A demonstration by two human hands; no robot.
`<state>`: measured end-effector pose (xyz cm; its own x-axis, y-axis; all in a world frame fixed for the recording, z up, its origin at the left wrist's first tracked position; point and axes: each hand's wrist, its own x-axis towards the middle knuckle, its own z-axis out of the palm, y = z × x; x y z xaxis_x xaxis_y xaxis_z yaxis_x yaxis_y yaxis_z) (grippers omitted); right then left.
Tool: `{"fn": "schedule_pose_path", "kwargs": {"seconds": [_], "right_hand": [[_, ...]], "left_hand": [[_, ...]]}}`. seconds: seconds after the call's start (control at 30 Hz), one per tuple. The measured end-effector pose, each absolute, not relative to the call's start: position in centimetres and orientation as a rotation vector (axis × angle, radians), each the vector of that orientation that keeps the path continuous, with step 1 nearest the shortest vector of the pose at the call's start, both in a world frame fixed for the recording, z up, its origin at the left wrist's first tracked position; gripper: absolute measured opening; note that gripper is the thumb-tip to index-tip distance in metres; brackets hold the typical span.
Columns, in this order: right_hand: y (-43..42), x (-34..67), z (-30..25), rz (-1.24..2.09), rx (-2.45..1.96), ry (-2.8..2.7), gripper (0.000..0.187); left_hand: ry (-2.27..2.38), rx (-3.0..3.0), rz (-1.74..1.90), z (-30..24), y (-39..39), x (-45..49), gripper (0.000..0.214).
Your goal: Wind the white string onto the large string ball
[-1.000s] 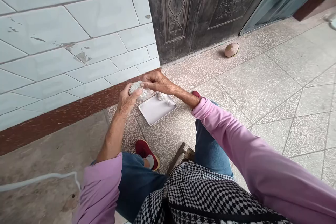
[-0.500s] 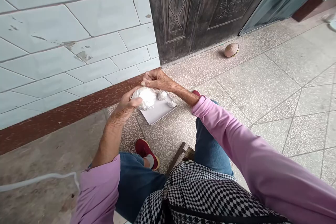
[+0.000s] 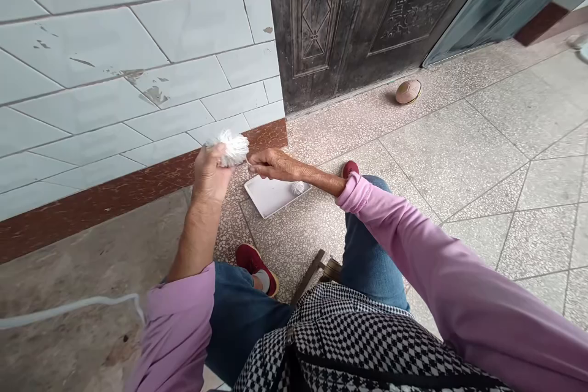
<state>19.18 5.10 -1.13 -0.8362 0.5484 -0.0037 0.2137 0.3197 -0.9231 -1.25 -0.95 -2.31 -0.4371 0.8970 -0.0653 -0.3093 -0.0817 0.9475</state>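
Note:
My left hand [image 3: 212,173] is closed around a white ball of yarn [image 3: 233,148], held up in front of the wall's base. Just right of it, my right hand [image 3: 272,164] is pinched, with a short bit of white yarn strand [image 3: 249,160] showing at its fingertips. Below the hands a shallow white tray [image 3: 271,196] lies on the floor. A small white yarn ball [image 3: 298,187] sits at its right side, partly under my right wrist. Whatever else lies in the tray behind my right hand is hidden.
A tiled wall [image 3: 105,43] with a dark red base strip [image 3: 114,199] stands ahead. To its right is a dark carved door [image 3: 349,24]. A pinkish rounded object [image 3: 408,92] rests on the floor by the door. A white hose-like line [image 3: 68,311] lies at lower left.
My left hand has lifted the yarn ball up and left and turned it. My right hand has moved down, from above the ball to its right side.

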Motion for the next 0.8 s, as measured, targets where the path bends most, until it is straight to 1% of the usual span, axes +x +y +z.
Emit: {"fn": "schedule_pose_path", "kwargs": {"seconds": [0.13,0.23,0.33,0.5,0.6,0.7,0.8], "right_hand": [[5.8,20.1,-1.4,1.661,-0.57,-2.182,0.037],[7.2,20.6,-1.6,1.681,-0.604,-2.055,0.034],[8.5,20.8,-1.4,1.634,-0.661,-1.961,0.039],[8.6,20.8,-0.2,1.586,-0.768,-1.941,0.046],[8.2,20.6,-0.2,1.569,-0.797,-1.949,0.046],[8.6,20.1,-1.4,1.581,-0.687,-1.94,0.045],[9.7,19.5,-2.9,1.67,-0.6,-1.871,0.054]], "left_hand": [[1.503,0.786,1.606,-3.3,-0.5,-1.4,0.087],[1.603,0.962,1.471,-3.8,-0.5,-1.3,0.083],[1.502,1.03,1.331,-3.5,-0.8,-1.0,0.076],[1.251,0.954,1.17,-2.4,-1.8,-0.5,0.08],[1.271,0.987,1.18,-2.3,-2.2,-0.6,0.083],[1.36,1.051,1.145,-2.5,-2.4,-0.9,0.082],[1.319,1.013,1.086,-2.6,-2.7,-1.0,0.079]]}}
